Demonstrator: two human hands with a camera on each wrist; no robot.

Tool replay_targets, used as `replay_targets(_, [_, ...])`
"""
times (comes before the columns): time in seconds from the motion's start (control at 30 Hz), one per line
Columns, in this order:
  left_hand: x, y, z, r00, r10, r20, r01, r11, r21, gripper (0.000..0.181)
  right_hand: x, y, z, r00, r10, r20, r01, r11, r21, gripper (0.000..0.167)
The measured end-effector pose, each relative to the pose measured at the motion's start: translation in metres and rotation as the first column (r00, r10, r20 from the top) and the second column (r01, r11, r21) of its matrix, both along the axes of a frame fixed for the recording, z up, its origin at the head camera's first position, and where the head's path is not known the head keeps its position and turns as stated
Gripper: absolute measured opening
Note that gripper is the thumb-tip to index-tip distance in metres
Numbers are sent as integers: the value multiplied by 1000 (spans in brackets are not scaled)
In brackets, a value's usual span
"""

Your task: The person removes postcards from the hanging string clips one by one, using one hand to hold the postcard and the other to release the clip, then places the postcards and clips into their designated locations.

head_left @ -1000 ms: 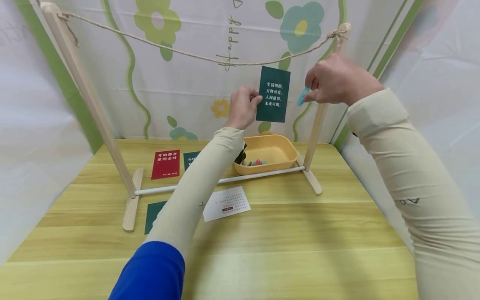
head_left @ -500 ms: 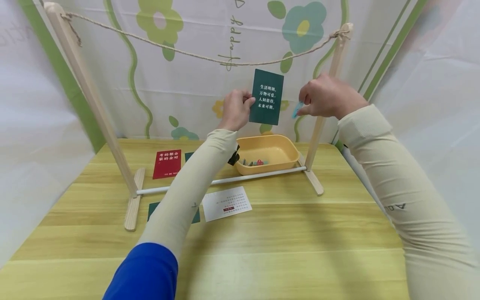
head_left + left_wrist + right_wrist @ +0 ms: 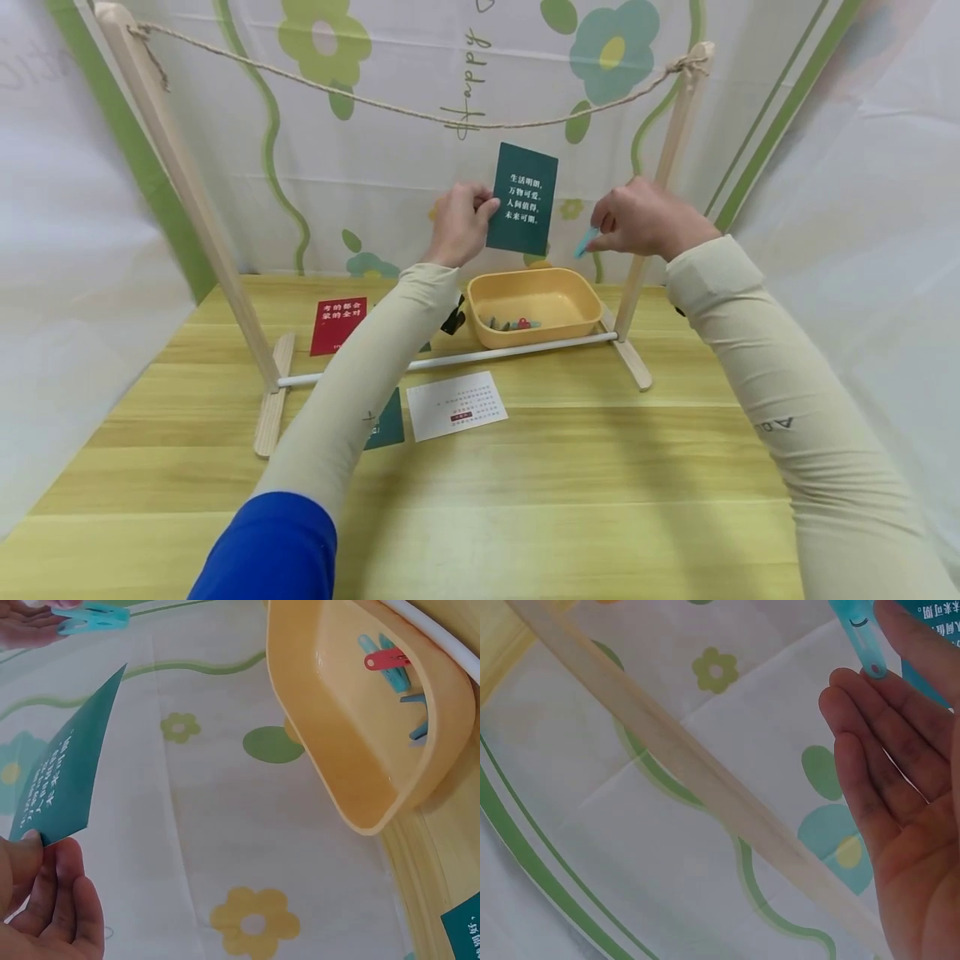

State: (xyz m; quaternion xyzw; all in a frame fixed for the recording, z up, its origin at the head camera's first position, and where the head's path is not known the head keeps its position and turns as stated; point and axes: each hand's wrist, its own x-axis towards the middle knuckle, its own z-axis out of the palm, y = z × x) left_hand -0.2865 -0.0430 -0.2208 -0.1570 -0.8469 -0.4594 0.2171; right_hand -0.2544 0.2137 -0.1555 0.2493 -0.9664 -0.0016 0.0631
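Observation:
In the head view my left hand [image 3: 459, 225] pinches a dark green card [image 3: 522, 198] with white writing by its left edge, below the sagging rope [image 3: 360, 100]. The left wrist view shows thumb and fingers on one corner of that card [image 3: 71, 769]. To its right, my right hand [image 3: 648, 218] holds a light blue clothespin [image 3: 587, 242] between thumb and fingers, apart from the card. Up close in the right wrist view, the clothespin [image 3: 864, 637] is translucent, with a small face mark. Below the hands stands a yellow basin [image 3: 536, 329] with several clothespins [image 3: 390, 660] inside.
Two wooden posts [image 3: 191, 200] joined by a white rod [image 3: 510, 353] carry the rope. A red card [image 3: 337, 325], a white card [image 3: 457, 406] and a green card [image 3: 387, 423] lie on the wooden table [image 3: 570, 500]. A black object [image 3: 453, 318] is beside the basin.
Both hands have moved down and slightly left, with the green card and the clothespin still held. The card now hangs farther below the rope.

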Motion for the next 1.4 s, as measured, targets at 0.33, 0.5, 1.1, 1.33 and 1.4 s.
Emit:
replay_targets(0.33, [0,-22,-7,1000,14,13,-14,1000,4,26,-7,1,-21,999,33,-18,-34,999,-42,26])
replay_targets(0.5, [-1,-31,-13,1000,7,7,-8,1000,10,25,-10,4,-33,999,37,-15,-37,998,-40,27])
replay_targets(1.1, [4,-57,-33,999,-28,29,28,1000,2,26,-16,9,-69,999,46,21,-43,993,-112,29])
replay_targets(1.33, [7,-66,-44,998,-51,43,52,998,-22,27,-18,9,-83,998,52,37,-48,992,-116,26])
replay_targets(1.4, [10,-67,-45,998,-58,39,59,998,-36,27,-18,10,-88,997,60,40,-55,991,-119,26])
